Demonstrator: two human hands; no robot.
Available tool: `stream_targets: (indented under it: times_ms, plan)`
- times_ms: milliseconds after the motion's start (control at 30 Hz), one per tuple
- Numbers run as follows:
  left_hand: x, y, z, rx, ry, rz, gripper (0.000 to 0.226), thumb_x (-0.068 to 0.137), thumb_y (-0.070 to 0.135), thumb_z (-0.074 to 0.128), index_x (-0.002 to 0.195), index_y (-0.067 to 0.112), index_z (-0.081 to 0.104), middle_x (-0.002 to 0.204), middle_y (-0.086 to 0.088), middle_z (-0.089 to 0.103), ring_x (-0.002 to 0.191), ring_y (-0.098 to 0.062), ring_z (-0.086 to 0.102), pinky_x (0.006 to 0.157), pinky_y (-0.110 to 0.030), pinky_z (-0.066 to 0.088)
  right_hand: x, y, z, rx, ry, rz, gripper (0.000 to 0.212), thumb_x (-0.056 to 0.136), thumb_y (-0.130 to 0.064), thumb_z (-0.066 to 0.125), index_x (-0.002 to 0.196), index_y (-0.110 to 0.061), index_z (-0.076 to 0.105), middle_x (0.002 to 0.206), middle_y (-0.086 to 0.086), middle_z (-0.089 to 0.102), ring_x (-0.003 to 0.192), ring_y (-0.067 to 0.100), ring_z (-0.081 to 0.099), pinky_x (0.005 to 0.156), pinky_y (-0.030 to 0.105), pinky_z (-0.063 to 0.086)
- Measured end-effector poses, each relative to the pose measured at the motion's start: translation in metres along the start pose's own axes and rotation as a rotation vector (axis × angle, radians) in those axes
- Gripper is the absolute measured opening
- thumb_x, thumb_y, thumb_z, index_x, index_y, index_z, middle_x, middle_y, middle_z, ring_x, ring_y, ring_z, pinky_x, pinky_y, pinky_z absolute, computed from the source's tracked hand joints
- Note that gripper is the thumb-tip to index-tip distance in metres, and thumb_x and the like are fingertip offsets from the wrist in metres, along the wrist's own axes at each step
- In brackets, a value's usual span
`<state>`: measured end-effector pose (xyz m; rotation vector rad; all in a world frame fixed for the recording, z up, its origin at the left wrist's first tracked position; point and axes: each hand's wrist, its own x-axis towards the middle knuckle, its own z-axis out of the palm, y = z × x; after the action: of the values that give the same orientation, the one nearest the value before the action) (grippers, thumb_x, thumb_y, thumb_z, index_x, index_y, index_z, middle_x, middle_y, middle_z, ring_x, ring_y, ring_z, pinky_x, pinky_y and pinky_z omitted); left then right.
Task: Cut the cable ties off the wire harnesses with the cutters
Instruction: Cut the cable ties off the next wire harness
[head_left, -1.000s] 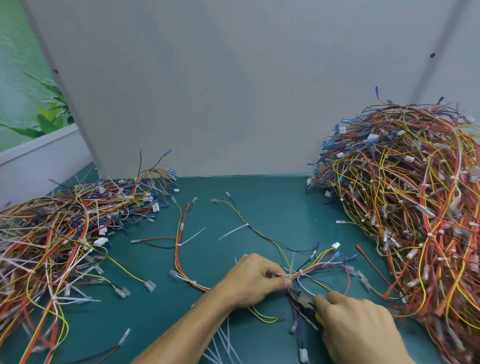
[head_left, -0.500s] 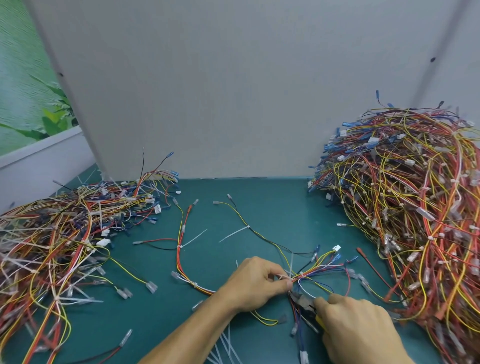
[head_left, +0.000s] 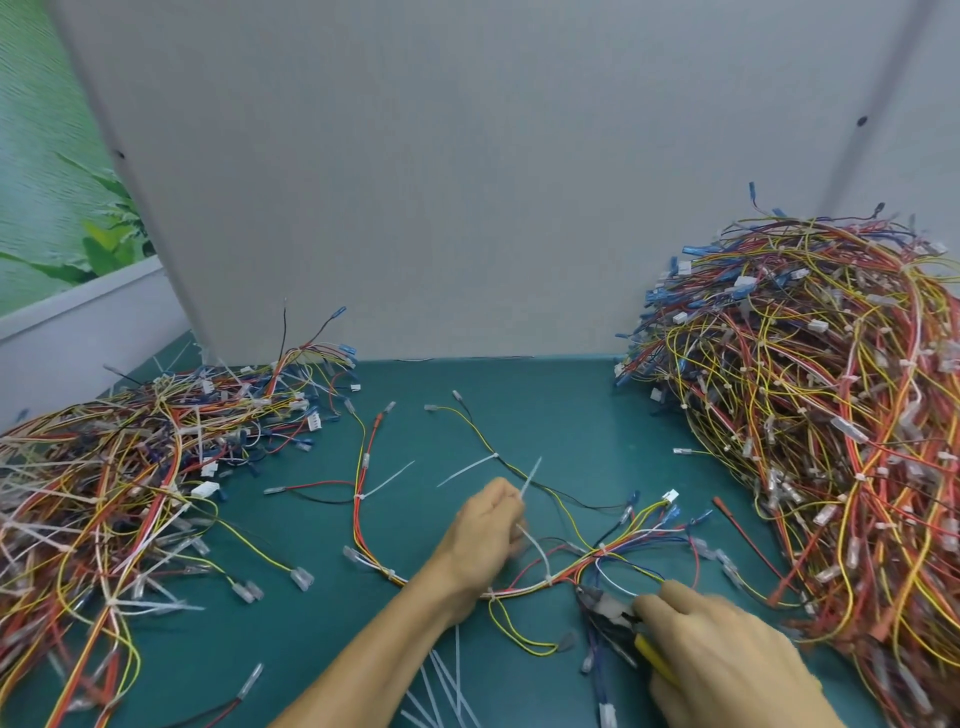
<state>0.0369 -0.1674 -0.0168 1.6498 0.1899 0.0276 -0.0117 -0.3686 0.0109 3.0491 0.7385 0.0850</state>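
A wire harness (head_left: 566, 571) of red, yellow, blue and white wires lies spread on the green table, with white cable ties (head_left: 387, 480) still on its branches. My left hand (head_left: 485, 535) pinches a white cable tie (head_left: 531, 475) above the harness, its tail pointing up. My right hand (head_left: 722, 660) grips the yellow-handled cutters (head_left: 610, 616); their dark jaws sit beside the harness trunk. Whether the jaws touch a tie is unclear.
A tall heap of tied harnesses (head_left: 831, 441) fills the right side. A flatter pile of loose wires (head_left: 119, 467) covers the left. Cut white ties (head_left: 441, 686) lie near the front edge under my left forearm. A grey partition (head_left: 467, 182) stands behind the green table (head_left: 545, 405).
My left hand has lifted up and left, away from the harness trunk, with a white cable tie in its fingers. My right hand with the cutters has stayed about where it was.
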Motion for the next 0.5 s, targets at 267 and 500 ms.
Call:
stream_targets:
  times_ms: [267, 500]
  plan:
    - [0.001, -0.005, -0.013, -0.344, -0.078, -0.068, 0.014, 0.101, 0.006, 0.037, 0.092, 0.009, 0.049, 0.054, 0.001, 0.045, 0.046, -0.013, 0.039, 0.045, -0.022, 0.030, -0.001, 0.016, -0.017, -0.085, 0.187, -0.063, 0.048, 0.017, -0.021, 0.089, 0.060, -0.023, 0.067, 0.057, -0.001, 0.054, 0.040, 0.025, 0.050, 0.043, 0.028, 0.023]
    - [-0.010, 0.000, -0.019, -0.519, -0.202, -0.138, 0.010, 0.086, 0.008, 0.037, 0.080, 0.016, 0.037, 0.063, -0.009, 0.048, 0.048, -0.017, 0.040, 0.044, -0.020, 0.022, 0.009, 0.011, -0.004, -0.121, 0.144, -0.084, 0.046, 0.016, -0.027, 0.089, 0.054, -0.024, 0.064, 0.052, -0.004, 0.051, 0.040, 0.022, 0.051, 0.044, 0.029, 0.023]
